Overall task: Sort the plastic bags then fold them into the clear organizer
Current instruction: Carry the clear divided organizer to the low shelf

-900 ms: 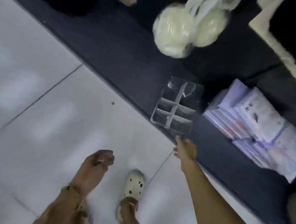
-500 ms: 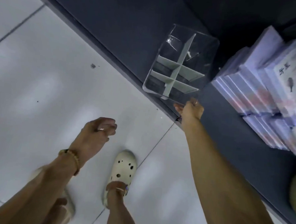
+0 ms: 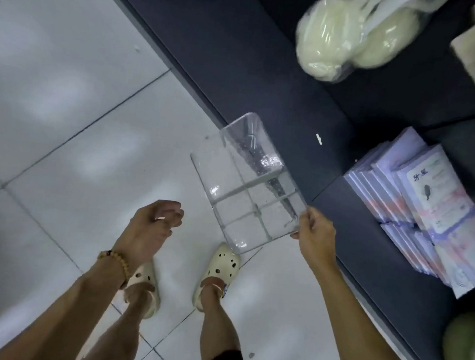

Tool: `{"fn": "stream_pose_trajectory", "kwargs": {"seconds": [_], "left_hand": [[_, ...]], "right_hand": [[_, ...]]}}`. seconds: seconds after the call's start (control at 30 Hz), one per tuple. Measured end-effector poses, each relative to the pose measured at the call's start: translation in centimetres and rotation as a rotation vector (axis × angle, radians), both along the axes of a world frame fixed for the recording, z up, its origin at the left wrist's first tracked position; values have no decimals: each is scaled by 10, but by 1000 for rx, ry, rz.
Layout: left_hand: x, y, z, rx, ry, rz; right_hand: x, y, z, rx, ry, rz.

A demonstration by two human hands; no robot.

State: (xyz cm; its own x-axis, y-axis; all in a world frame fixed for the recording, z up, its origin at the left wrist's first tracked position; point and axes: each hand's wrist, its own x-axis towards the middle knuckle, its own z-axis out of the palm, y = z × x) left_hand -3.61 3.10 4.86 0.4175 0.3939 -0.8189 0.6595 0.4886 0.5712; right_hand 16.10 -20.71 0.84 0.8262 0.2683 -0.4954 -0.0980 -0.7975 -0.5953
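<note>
Two hands are in my view, both reaching down from the bottom edge. My right hand (image 3: 314, 236) pinches the near right corner of the clear plastic organizer with inner dividers (image 3: 245, 185), thumb on the outside wall and fingers curled at the rim. That organizer hangs in the air, tilted, partly over the edge of the dark grey table (image 3: 277, 72) and partly over the pale tiled floor (image 3: 69, 116); I can see the tiles and my shoe through its bottom. My left hand (image 3: 152, 227) holds nothing: its fingers hang loosely curled above the floor, well apart from the organizer, with a wooden bead bracelet (image 3: 118, 261) round the wrist.

Below, I see two cream perforated clogs (image 3: 220, 269) on my feet, standing on the tiles just beside the table's edge.

On the table, far from my hands, a clear plastic bag stuffed with pale yellow rounded bundles (image 3: 348, 37) lies near the top of the view; it is blurred, so I cannot tell what the bundles are. To the right sits a stack of lilac printed packets in clear wrap (image 3: 427, 206), fanned along the table. A small white scrap (image 3: 319, 139) lies on the dark surface between the organizer and the packets. At the lower right corner a green rounded thing (image 3: 464, 346) is cut off by the frame.
</note>
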Motion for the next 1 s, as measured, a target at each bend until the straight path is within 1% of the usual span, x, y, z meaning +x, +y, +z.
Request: {"fn": "stream_pose_trajectory", "kwargs": {"seconds": [0.13,0.23,0.4,0.57,0.67,0.73,0.83,1.0], "left_hand": [[-35,13,67,79,43,56],[-70,22,118,143,98,113],[-127,42,192,185,113,380],[-176,86,243,211,111,650],[-198,137,256,218,75,808],[-207,183,259,220,53,861],[-206,268,261,219,12,860],[-182,407,282,241,-57,804]], "right_hand": [[-18,32,72,38,46,179],[-32,70,124,65,32,323],[-60,170,201,117,51,482],[-95,310,267,175,70,587],[-116,400,295,197,69,628],[-125,453,308,209,74,651],[-127,524,322,165,63,649],[-95,599,350,74,27,570]]}}
